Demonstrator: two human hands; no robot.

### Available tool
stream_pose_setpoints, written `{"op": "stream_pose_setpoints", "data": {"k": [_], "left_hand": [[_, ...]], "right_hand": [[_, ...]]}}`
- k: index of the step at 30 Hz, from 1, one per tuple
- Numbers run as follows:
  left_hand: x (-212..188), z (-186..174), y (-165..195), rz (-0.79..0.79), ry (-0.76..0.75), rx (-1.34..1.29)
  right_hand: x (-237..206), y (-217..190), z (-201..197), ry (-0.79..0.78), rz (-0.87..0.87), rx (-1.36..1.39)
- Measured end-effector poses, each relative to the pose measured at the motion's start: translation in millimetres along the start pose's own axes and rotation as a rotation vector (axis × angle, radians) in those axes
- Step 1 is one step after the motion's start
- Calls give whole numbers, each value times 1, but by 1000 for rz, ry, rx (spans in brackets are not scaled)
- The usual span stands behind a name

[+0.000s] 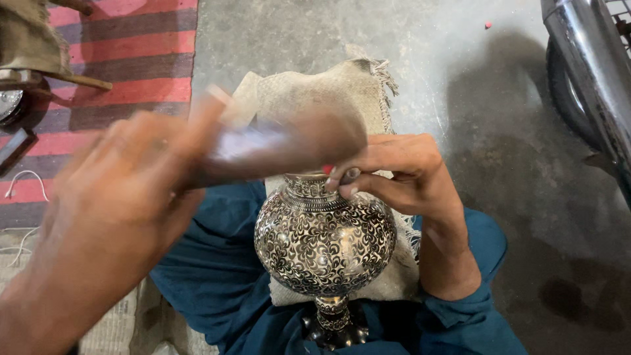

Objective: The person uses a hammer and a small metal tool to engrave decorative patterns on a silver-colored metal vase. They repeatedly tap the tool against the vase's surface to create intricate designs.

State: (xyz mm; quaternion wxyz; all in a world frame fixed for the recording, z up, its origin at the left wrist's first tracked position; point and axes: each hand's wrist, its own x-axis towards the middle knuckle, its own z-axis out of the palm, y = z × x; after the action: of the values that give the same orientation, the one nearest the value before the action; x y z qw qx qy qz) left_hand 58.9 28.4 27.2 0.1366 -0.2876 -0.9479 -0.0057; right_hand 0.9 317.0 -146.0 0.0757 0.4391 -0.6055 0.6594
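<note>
Far left, a red and grey striped rug (131, 46) covers the floor, with a white cord (23, 177) looped at its lower edge and a round metal piece (8, 105) half out of frame.

Your left hand (118, 210) fills the near left, raised close to the camera and badly blurred. Its fingers are curled around one end of a long dark mallet-like tool (282, 148), which stretches rightward across the frame; the tool is smeared by motion, so its exact shape is hard to read. Its far end hangs just above the neck of the vase (325, 243).

That vase sits dead centre, lying on your lap with its neck pointing away from you and its small foot toward you. It is round-bellied silver metal, covered in a dense dark scrolling pattern. Under it lies a pale burlap cloth (309, 92), frayed at the far corner, spread over your teal trousers (217, 289).

Your right hand (401, 174) comes in from the right, resting against the rim of the neck. Thumb and fingers are pinched together on a small thin tool (338, 174) with a red tip, held right at the neck's edge.

Beyond, bare grey concrete floor (473, 131). At the top right corner, a dark motorcycle wheel and mudguard (585, 72).
</note>
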Motion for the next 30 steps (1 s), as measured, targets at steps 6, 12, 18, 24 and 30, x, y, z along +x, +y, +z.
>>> {"op": "stream_pose_setpoints", "data": {"k": [6,12,18,24,30], "left_hand": [[0,-1,2,-3,32,-31],[-17,20,-20,-69,-71,267],[-80,70,-20,-615,-133,-736],[-146,118,34,-588,199,-1603],[-160,129,31,-494,185,-1709]], "right_hand": [[-1,0,-1,19,-29,-64],[-17,16,-8,171,-8,199],[-76,58,8,809,48,499],[-100,102,37,1038,312,590],[-87,54,49,1046,369,351]]}}
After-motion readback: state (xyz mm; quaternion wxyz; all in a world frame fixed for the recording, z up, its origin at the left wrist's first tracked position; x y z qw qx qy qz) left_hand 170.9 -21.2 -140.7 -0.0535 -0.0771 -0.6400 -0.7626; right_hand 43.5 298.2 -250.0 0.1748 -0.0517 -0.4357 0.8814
